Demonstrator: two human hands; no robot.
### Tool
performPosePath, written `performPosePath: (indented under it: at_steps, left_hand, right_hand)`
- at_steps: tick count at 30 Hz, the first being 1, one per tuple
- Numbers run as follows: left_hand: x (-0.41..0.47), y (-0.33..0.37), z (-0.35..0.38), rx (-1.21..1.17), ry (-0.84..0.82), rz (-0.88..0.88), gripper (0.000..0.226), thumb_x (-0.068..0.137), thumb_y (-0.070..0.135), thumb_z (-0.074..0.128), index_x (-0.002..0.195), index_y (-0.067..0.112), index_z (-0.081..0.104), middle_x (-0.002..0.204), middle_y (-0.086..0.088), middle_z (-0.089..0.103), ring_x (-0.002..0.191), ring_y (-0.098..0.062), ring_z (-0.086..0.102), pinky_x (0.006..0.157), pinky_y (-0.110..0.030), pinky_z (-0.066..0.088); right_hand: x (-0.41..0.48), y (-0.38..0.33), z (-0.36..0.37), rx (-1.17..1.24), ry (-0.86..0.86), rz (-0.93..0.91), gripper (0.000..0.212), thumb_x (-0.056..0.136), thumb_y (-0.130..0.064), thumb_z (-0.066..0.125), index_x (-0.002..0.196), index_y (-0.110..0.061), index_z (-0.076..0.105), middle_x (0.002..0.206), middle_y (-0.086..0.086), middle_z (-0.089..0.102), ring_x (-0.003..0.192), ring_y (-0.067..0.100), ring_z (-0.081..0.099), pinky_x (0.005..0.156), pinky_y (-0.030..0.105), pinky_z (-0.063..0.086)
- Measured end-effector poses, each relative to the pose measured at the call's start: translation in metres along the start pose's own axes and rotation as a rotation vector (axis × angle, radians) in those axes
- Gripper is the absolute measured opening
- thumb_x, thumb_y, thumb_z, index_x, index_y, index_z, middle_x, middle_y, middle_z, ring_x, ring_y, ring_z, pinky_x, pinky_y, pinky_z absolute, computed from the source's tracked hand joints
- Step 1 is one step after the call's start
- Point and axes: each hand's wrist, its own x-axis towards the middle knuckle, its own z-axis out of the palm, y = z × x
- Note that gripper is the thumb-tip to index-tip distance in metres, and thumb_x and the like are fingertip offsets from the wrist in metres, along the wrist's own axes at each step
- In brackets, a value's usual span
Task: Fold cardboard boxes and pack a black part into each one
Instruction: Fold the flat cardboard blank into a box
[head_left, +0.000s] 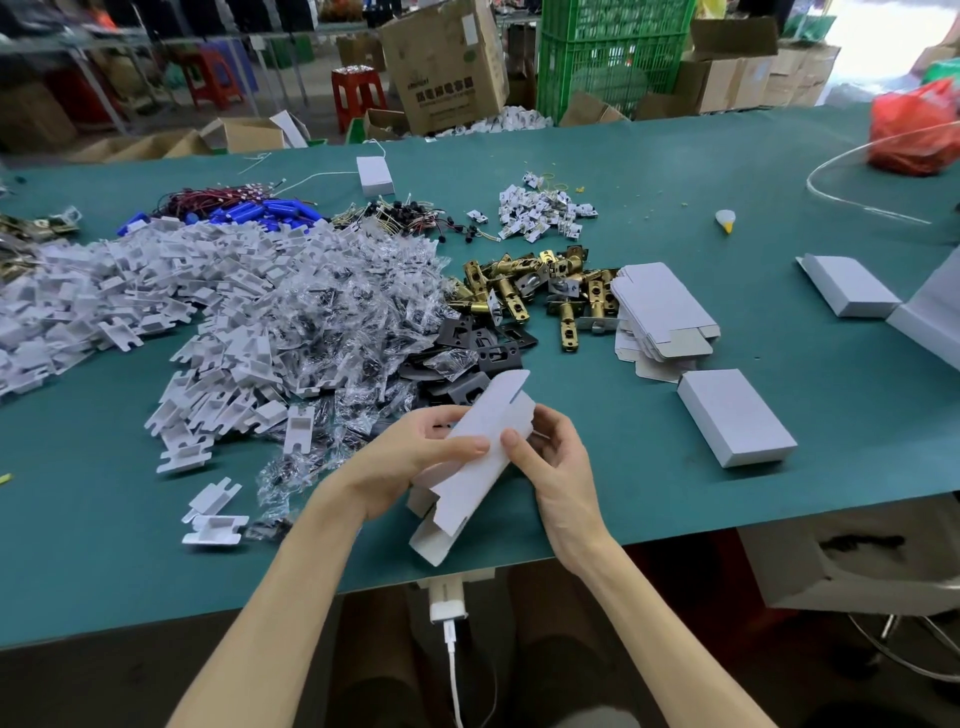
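At the near edge of the green table (675, 509) the person holds a box blank (470, 483) tilted, its length running from lower left to upper right. The left hand (410, 462) has its grip closed on it, thumb on top and fingers curled under. The right hand (558, 467) pinches the opposite edge, thumb pressed to the face. Held from both sides like that, I'd say, to pop the flat sleeve open into a tube. It is thin white card, matte, with a rounded tuck flap at the far end and loose flaps hanging at the near end.

Just beyond the hands lie the black parts (470, 358), flat dark plates with cut-outs, probably kept there within easy reach for packing. To the left spreads a heap of clear crinkly bags (332, 312) and white moulded inserts (130, 296). To the right sits a closed box (735, 415), plain and crisp-edged, set aside as done, I judge. Farther on, a stack of flat blanks (662, 306) lies beside shiny brass latches (524, 286).
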Motion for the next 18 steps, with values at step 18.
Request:
performPosePath:
  at_steps: [18]
  left_hand:
    - [0.011, -0.031, 0.021, -0.308, 0.313, 0.104, 0.03, 0.098, 0.026, 0.071, 0.119, 0.005, 0.074, 0.113, -0.013, 0.078, 0.098, -0.024, 0.076, 0.079, -0.028, 0.062]
  right_hand:
    - [0.006, 0.003, -0.003, 0.207, -0.06, 0.107, 0.029, 0.101, -0.009, 0.059, 0.13, -0.013, 0.064, 0.129, 0.005, 0.071, 0.123, 0.023, 0.065, 0.098, 0.033, 0.056]
